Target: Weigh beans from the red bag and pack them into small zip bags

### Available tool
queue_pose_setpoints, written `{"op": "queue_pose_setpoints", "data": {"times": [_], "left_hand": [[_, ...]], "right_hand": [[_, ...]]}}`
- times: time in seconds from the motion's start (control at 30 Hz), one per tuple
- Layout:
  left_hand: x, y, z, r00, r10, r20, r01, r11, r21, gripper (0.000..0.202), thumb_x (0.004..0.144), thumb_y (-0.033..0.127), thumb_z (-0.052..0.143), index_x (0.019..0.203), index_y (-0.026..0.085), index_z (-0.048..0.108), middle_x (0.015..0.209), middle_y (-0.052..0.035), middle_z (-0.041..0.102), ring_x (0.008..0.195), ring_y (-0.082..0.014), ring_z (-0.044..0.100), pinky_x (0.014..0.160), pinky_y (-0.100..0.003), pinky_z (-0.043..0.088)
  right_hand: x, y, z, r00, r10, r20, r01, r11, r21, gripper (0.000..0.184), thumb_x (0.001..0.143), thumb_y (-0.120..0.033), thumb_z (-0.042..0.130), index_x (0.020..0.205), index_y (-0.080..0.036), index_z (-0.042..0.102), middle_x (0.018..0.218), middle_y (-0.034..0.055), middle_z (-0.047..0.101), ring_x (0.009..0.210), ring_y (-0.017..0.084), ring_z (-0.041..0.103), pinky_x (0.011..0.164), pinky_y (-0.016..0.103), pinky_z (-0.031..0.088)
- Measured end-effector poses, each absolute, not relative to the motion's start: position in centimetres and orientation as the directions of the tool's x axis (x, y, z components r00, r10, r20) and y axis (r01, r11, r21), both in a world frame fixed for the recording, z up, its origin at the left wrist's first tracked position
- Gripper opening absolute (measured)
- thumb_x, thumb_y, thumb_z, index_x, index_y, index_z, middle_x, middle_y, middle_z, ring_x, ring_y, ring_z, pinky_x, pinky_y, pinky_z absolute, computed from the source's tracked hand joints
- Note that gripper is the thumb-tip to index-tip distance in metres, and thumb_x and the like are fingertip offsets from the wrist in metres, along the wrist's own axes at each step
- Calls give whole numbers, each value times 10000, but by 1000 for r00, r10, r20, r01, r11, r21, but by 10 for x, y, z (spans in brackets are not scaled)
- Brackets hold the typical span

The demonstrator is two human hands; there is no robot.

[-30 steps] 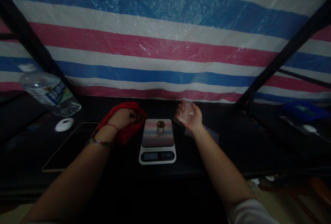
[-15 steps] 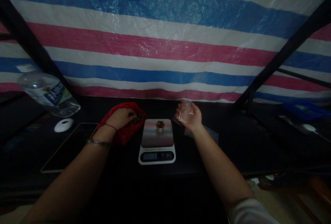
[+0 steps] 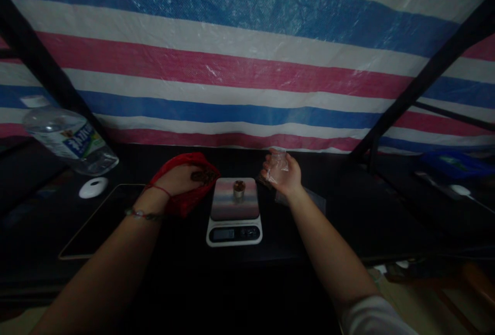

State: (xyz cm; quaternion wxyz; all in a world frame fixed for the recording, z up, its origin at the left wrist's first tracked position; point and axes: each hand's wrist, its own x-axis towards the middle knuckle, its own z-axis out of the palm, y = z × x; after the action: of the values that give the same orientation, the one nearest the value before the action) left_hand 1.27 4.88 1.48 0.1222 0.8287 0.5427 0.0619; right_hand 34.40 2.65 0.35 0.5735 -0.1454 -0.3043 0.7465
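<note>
A red bag [image 3: 181, 205] lies open on the black table with small brown pieces [image 3: 207, 176] inside. My left hand [image 3: 178, 178] reaches into its mouth; the fingertips are hidden among the pieces. On the right, my right hand [image 3: 289, 172] is palm up with its fingers curled around a small clear plastic bag [image 3: 277, 168]. Between both hands a white kitchen scale [image 3: 234, 210] carries a small round container [image 3: 238, 189] with brown pieces in it. The scale's digits are too dim to read.
A large clear bottle [image 3: 69, 134], a white computer mouse [image 3: 93, 187] and a dark tablet [image 3: 101, 221] are at the left. Flat clear plastic bags [image 3: 315, 201] lie by my right wrist. Behind hangs a striped tarp [image 3: 232, 77]. A blue object [image 3: 456, 165] sits far right.
My left hand has shifted slightly, its fingers sinking deeper among the brown pieces in the red bag. My right hand keeps its hold on the clear bag.
</note>
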Motion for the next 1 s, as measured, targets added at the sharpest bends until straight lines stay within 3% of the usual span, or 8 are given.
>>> {"op": "queue_pose_setpoints", "data": {"times": [0.4,0.6,1.0], "left_hand": [[6,58,13,337,941,-40,925,-323,201,339,776,349,496,981,231,739,1039,-51,720,957,-230,640,857,-300,459],[2,53,18,300,945,-129,940,-270,209,457,759,516,520,1055,226,711,1038,-65,718,951,-249,644,797,-295,474],[4,56,11,288,955,-68,949,-276,152,297,706,293,516,890,211,734,942,-69,723,875,-247,651,767,-308,471]], "right_hand": [[344,26,4,-299,944,135,-767,-154,-622,326,806,-443,531,1049,-239,602,875,4,678,728,155,617,647,308,507],[344,26,4,-300,945,131,-760,-153,-632,338,808,-454,528,1059,-239,600,882,10,679,724,154,615,645,306,510],[343,25,5,-302,943,138,-768,-155,-621,319,806,-439,526,1040,-238,607,873,8,685,717,156,615,631,305,503]]}}
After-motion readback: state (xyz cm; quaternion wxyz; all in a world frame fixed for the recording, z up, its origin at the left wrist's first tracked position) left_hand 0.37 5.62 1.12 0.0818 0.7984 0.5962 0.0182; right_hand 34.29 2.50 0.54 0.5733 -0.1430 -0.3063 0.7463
